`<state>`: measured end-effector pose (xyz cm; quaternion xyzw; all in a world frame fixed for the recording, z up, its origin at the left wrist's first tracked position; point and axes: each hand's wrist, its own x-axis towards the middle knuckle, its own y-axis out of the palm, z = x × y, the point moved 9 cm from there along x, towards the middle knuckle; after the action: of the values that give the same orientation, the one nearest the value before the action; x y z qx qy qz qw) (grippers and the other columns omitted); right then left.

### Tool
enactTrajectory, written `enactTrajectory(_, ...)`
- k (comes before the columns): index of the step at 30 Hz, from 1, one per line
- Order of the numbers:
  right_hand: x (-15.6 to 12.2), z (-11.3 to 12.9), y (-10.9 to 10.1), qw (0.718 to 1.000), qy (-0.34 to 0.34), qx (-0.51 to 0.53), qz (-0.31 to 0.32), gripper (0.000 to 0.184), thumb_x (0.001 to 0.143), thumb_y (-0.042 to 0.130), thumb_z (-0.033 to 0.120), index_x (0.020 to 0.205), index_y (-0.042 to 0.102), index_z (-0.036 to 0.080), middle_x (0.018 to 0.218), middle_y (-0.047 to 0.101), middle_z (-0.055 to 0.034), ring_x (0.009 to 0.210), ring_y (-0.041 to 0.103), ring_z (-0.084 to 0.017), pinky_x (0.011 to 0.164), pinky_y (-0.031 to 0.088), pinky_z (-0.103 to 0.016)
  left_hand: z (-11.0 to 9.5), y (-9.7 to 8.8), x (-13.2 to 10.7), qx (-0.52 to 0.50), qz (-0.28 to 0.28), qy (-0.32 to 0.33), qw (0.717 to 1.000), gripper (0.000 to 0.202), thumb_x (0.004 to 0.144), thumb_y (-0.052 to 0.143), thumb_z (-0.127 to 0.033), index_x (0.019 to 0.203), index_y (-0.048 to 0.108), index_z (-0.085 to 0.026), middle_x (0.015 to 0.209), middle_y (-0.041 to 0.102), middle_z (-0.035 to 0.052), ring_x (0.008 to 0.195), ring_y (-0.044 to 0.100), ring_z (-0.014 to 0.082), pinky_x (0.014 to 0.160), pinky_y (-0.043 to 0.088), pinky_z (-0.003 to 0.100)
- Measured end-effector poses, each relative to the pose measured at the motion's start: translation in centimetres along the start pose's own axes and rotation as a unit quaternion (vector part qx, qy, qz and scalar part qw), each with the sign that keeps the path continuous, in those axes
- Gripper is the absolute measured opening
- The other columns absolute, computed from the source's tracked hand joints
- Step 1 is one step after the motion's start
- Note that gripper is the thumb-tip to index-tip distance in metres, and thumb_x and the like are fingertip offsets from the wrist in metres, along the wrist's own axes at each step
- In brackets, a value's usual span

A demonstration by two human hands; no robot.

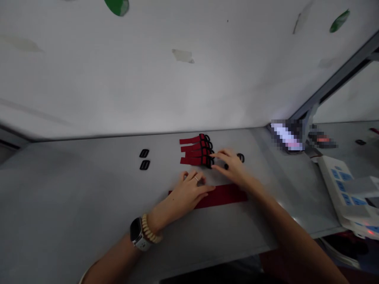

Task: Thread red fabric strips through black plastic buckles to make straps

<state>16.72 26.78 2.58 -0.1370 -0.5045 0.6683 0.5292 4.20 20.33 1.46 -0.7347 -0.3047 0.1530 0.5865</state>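
Four red webbing straps (194,149) lie side by side on the grey table (89,189), each ending in a black loop on its right. Your right hand (229,167) is at that looped end, just right of the row. Your right fingertips (213,155) touch or nearly touch the lowest loop, and the fingers are spread and loosely curved. You can't tell from this view whether they've pinched anything, though no strap appears lifted. For now, the work in hand looks like handling the looped ends, and in my judgement any lift calls for those fingertips to close firmly first.

Your left hand (188,192) lies open and palm down just below the row, resting on the left end of a long red strip (222,196), with no visible grip. A black ring (241,157) sits just right of your right hand, and a small black piece (226,166) lies beneath its fingers. Two black rectangular buckles (144,159) sit left of the row, well apart from it. Far to the row's right is a white device with blue keys (343,185).
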Motion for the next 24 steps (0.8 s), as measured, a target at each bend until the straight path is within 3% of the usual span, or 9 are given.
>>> enactTrajectory(2, 0.3, 1.5, 1.3, 1.000, -0.013, -0.019, -0.012, 0.031, 0.090, 0.061, 0.034, 0.117, 0.063, 0.020, 0.104, 0.060, -0.0112, 0.100, 0.058, -0.026, 0.088, 0.051, -0.042, -0.6, 0.1, 0.0, 0.003, 0.001, 0.015, 1.000, 0.034, 0.097, 0.052, -0.024, 0.125, 0.062, -0.038, 0.111, 0.057, 0.0062, 0.098, 0.048, 0.0230, 0.086, 0.036, 0.040)
enactTrajectory(5, 0.6, 1.8, 1.9, 0.999, -0.004, -0.015, -0.030, 0.026, 0.089, 0.063, 0.032, 0.111, 0.063, 0.019, 0.103, 0.061, -0.0111, 0.098, 0.058, -0.026, 0.087, 0.051, -0.042, -0.5, -0.3, 0.0, -0.025, 0.002, 0.011, 1.000, 0.031, 0.098, 0.049, -0.026, 0.124, 0.064, -0.036, 0.112, 0.058, 0.0056, 0.099, 0.049, 0.0227, 0.088, 0.037, 0.040)
enactTrajectory(9, 0.9, 1.4, 1.8, 1.000, -0.002, 0.010, -0.018, 0.005, 0.086, 0.063, 0.022, 0.091, 0.063, 0.021, 0.095, 0.063, -0.0078, 0.095, 0.059, -0.025, 0.086, 0.050, -0.042, 2.1, -2.0, -0.2, -0.038, -0.062, -0.077, 0.994, 0.026, 0.098, 0.047, -0.022, 0.110, 0.070, -0.027, 0.114, 0.062, 0.0071, 0.104, 0.050, 0.0253, 0.089, 0.037, 0.042)
enactTrajectory(12, 0.9, 1.4, 1.7, 1.000, 0.010, 0.009, -0.018, 0.013, 0.084, 0.066, 0.025, 0.095, 0.063, 0.020, 0.088, 0.064, -0.0066, 0.091, 0.059, -0.025, 0.083, 0.050, -0.042, 3.7, -2.7, -0.6, 0.007, -0.089, -0.118, 0.989, 0.028, 0.096, 0.047, -0.014, 0.105, 0.071, -0.025, 0.120, 0.065, 0.0075, 0.111, 0.049, 0.0286, 0.091, 0.036, 0.045)
enactTrajectory(16, 0.9, 2.0, 2.2, 1.000, 0.005, 0.000, -0.010, 0.035, 0.084, 0.069, 0.032, 0.115, 0.061, 0.018, 0.094, 0.064, -0.0091, 0.096, 0.059, -0.027, 0.084, 0.050, -0.042, 3.1, -2.0, -0.5, 0.020, -0.046, -0.060, 0.997, 0.030, 0.096, 0.046, -0.013, 0.111, 0.068, -0.027, 0.122, 0.067, 0.0048, 0.113, 0.052, 0.0269, 0.095, 0.032, 0.046)
enactTrajectory(19, 0.8, 2.2, 2.4, 1.000, -0.002, 0.015, -0.003, 0.025, 0.084, 0.069, 0.030, 0.105, 0.063, 0.019, 0.095, 0.063, -0.0083, 0.096, 0.059, -0.025, 0.084, 0.051, -0.041, 2.4, -2.2, -0.6, 0.008, -0.046, -0.025, 0.999, 0.029, 0.097, 0.044, -0.013, 0.108, 0.068, -0.025, 0.113, 0.071, 0.0042, 0.110, 0.055, 0.0246, 0.097, 0.031, 0.046)
enactTrajectory(22, 0.8, 2.2, 2.1, 1.000, 0.000, 0.022, -0.009, 0.016, 0.085, 0.068, 0.029, 0.097, 0.063, 0.020, 0.095, 0.063, -0.0076, 0.095, 0.059, -0.025, 0.084, 0.051, -0.041, 3.7, -3.4, -0.7, -0.002, -0.100, -0.082, 0.992, 0.027, 0.098, 0.044, -0.016, 0.108, 0.068, -0.025, 0.108, 0.072, 0.0051, 0.108, 0.058, 0.0241, 0.096, 0.033, 0.045)
enactTrajectory(24, 0.7, 2.4, 2.1, 1.000, 0.004, 0.013, -0.005, 0.025, 0.085, 0.068, 0.034, 0.105, 0.063, 0.020, 0.100, 0.063, -0.0092, 0.099, 0.058, -0.027, 0.087, 0.051, -0.044, 5.2, -3.8, -0.9, -0.002, -0.125, -0.148, 0.981, 0.030, 0.098, 0.044, -0.019, 0.120, 0.063, -0.024, 0.118, 0.070, 0.0078, 0.116, 0.056, 0.0260, 0.097, 0.035, 0.046)
